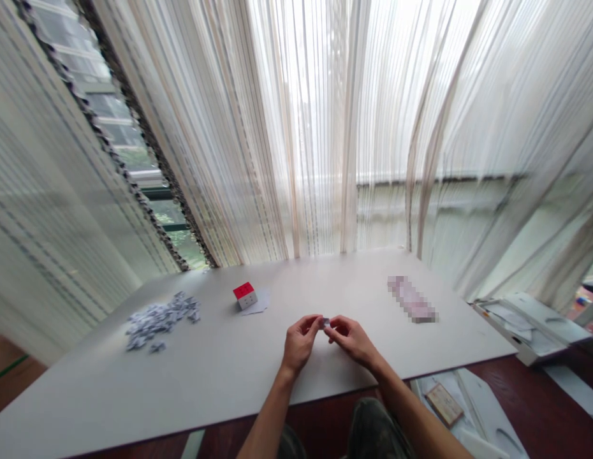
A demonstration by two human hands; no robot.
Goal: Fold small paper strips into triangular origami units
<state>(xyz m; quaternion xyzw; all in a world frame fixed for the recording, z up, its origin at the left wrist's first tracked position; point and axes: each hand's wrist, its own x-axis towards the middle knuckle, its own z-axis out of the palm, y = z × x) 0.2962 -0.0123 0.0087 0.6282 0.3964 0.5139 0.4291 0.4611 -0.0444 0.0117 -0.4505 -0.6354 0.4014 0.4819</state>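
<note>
My left hand (300,341) and my right hand (352,338) meet over the middle of the white table (220,376). Both pinch a small grey-white folded paper piece (326,322) between their fingertips. To the far left lies a heap of several similar small folded paper pieces (160,319). A red and white cube (245,296) sits behind my left hand on a slip of white paper (259,302).
A blurred pinkish oblong object (412,299) lies at the right of the table. Striped sheer curtains (325,127) hang behind the far edge. A white box-like device (528,325) stands off the right edge, with papers and a small brown card (444,403) on the floor.
</note>
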